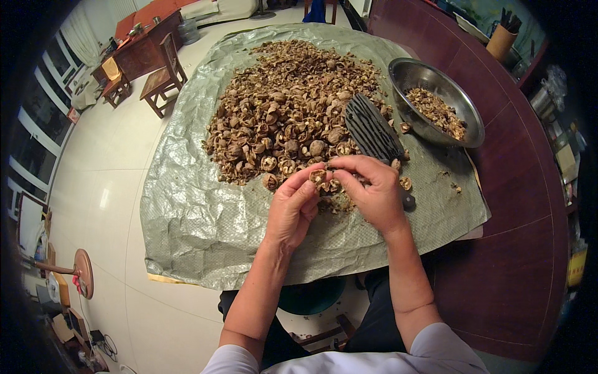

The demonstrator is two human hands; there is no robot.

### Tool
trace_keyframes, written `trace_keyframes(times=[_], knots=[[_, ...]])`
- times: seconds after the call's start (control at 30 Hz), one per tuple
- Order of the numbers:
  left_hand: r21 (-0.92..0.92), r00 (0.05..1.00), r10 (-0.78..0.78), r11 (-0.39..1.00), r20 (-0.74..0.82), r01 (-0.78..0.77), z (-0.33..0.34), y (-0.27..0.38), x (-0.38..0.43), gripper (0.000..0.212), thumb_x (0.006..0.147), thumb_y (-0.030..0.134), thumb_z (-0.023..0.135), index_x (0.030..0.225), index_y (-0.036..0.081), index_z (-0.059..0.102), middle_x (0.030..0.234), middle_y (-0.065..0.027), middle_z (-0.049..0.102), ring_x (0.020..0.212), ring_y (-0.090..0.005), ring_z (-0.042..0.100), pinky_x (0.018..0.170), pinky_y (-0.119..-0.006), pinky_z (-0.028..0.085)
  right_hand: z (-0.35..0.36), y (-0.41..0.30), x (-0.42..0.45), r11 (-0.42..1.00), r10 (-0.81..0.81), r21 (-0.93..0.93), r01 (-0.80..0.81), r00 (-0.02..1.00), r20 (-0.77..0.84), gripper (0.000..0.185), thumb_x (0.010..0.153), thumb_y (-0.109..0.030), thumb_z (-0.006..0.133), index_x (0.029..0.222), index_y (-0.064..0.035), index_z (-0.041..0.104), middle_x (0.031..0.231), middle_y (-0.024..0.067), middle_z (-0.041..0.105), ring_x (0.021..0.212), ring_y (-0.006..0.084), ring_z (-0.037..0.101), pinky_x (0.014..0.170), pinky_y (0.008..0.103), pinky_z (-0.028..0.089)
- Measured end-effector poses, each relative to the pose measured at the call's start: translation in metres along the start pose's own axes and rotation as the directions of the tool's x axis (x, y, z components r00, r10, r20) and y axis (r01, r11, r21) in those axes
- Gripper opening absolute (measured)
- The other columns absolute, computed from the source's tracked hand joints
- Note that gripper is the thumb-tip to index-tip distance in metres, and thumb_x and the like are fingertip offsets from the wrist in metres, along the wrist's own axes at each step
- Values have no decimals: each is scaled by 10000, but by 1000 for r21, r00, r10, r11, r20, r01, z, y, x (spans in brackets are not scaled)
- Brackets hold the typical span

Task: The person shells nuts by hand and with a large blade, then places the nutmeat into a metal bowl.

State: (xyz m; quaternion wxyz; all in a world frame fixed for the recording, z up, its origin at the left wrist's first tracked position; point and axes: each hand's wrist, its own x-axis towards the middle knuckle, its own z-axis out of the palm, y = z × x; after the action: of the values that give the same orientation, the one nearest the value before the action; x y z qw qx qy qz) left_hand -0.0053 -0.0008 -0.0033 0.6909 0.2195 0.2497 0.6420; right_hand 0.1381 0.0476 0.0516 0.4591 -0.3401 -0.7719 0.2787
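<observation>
My left hand [295, 203] pinches a cracked walnut piece [318, 176] between thumb and fingers, its broken side facing up. Close against it, my right hand [371, 187] has thumb and forefinger together at the shell's right edge; whether a crumb sits between those fingertips cannot be made out. Just beyond both hands spreads a large heap of cracked walnuts and shells [285, 112]. A dark ridged tool [373, 128] lies on the heap's right side, partly behind my right hand. Small walnut crumbs [338, 204] are scattered below my fingers.
A steel bowl [474, 114] holding walnut kernels stands at the right of the woven plastic sheet [196, 201] covering the table. Under the near edge sits a dark green basin [312, 299], between my legs. Wooden chairs [163, 79] stand on the tiled floor at left.
</observation>
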Motion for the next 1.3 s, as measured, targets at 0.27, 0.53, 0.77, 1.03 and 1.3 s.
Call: trace_keyframes(times=[0.27, 0.53, 0.77, 1.03, 1.3], knots=[[113, 998, 43, 993, -38, -38, 7, -1, 0, 340, 842, 165, 587, 1153, 42, 529, 687, 65, 478, 531, -16, 352, 454, -151, 290, 1, -7, -3, 986, -102, -116, 117, 987, 122, 144, 729, -21, 619, 871, -46, 615, 813, 101, 619, 736, 254, 613, 636, 314, 491], [31, 1000, -14, 999, 4, 14, 0, -5, 2, 343, 870, 287, 543, 1098, 31, 523, 665, 76, 435, 534, -12, 366, 458, -142, 298, 10, -1, -5, 979, -115, -160, 129, 989, 94, 118, 729, -40, 620, 837, -39, 574, 784, 105, 576, 701, 276, 584, 599, 340, 473], [126, 988, 57, 991, -144, -39, 2, 5, 5, 261, 886, 232, 488, 1053, 35, 521, 715, 32, 497, 530, -28, 379, 440, -149, 291, 21, 20, -6, 998, 18, 63, -20, 999, 36, 152, 771, -46, 579, 912, -33, 526, 815, 46, 550, 685, 194, 575, 554, 305, 453], [-634, 984, -41, 759, 174, 144, -23, 24, 5, 444, 839, 135, 371, 1255, -22, 369, 1332, -204, 355, 1221, -356, 369, 922, -514, 405, -1, 19, 0, 465, 425, 691, -553, 824, 374, 239, 820, 8, 441, 1059, -6, 447, 1025, 80, 495, 864, 134, 563, 677, 192, 474], [-482, 986, -77, 865, 148, 140, -5, 28, -1, 467, 872, 168, 332, 1289, -45, 317, 1331, -205, 366, 1125, -299, 477, 854, -408, 474, -4, 22, 2, 502, 385, 690, -522, 849, 362, 241, 890, -74, 455, 1113, 16, 440, 1034, 104, 548, 870, 157, 594, 699, 222, 495]])
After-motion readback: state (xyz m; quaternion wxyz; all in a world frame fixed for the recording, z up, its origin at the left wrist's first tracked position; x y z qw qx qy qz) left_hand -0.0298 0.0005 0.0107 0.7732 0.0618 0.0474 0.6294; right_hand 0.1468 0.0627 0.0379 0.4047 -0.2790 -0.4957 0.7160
